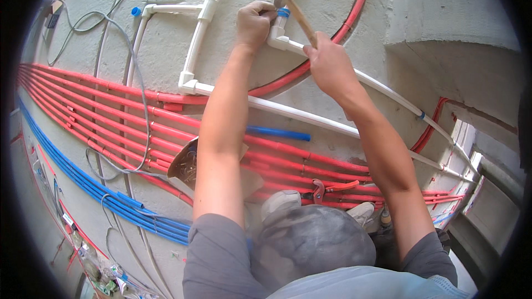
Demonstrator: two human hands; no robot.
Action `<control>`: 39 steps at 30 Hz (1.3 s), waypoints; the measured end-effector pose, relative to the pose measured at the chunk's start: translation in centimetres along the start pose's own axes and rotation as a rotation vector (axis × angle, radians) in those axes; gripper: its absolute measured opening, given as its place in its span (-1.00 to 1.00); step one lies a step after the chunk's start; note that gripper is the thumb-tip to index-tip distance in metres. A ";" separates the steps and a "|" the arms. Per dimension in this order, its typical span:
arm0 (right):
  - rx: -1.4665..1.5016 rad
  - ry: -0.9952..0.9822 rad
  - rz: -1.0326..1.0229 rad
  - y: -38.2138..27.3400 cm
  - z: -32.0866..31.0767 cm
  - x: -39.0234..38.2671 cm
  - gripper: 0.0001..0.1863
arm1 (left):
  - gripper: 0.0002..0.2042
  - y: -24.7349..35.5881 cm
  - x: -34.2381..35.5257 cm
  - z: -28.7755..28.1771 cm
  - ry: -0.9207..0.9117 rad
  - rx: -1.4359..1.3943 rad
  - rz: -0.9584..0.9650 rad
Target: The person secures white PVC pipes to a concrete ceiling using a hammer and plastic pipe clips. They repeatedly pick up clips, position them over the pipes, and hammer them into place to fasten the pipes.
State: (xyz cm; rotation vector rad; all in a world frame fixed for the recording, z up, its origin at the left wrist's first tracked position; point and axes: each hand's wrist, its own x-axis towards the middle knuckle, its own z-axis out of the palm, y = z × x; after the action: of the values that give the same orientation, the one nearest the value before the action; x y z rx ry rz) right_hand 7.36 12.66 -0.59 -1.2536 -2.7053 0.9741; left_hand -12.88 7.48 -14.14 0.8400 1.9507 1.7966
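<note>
1. Right hand is wrapped around the hammer's wooden handle. If that grip goes slack, the head could twist mid-swing.
2. Left hand has its fingers curled right by the blue clip around the white pipe, just above the elbow fitting. Can't tell if they're pinching anything. Hammer head's super close, so one off-centre hit probably means a smashed finger.
3. Same stray hit might crack the clip.
4. Curved red pipe runs near the right hand; a wild swing could dent it.
5. Open box of small metal bits sits beside the left forearm: one bump could spill it.
</note>
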 end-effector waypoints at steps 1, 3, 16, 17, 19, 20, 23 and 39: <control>0.042 0.007 -0.012 -0.4 -0.6 -0.1 -0.74 | -0.80 0.4 -0.5 0.3 0.000 -0.025 -0.050; 0.131 0.084 -0.059 -1.1 -1.7 -0.6 -0.76 | -0.53 2.6 -1.9 1.4 0.035 0.247 -0.081; 0.872 -0.195 0.314 3.1 -0.8 0.0 -0.80 | -0.74 3.5 -3.5 4.0 0.142 0.430 0.036; 0.867 -0.181 0.322 3.2 -0.5 -0.1 -0.80 | -0.75 3.4 -3.4 4.1 0.130 0.422 0.031; 0.889 -0.167 0.323 3.4 -0.3 -0.3 -0.80 | -0.76 3.6 -3.2 4.0 0.111 0.414 0.021; 0.900 -0.160 0.323 3.5 -0.2 -0.3 -0.80 | -0.76 3.6 -3.1 4.0 0.102 0.417 0.043; 0.821 -0.124 0.280 3.7 0.1 -0.5 -0.81 | -0.78 3.5 -2.9 3.8 0.081 0.420 0.096; 0.033 0.128 -0.290 0.4 -3.5 -0.9 -0.71 | -0.12 3.2 -4.1 4.2 0.262 0.379 0.032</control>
State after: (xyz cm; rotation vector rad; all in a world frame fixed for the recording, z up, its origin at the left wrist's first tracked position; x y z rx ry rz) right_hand 9.17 14.11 2.24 -0.8521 -2.6587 0.8678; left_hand -6.52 8.14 -12.06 0.7796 2.5126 1.6468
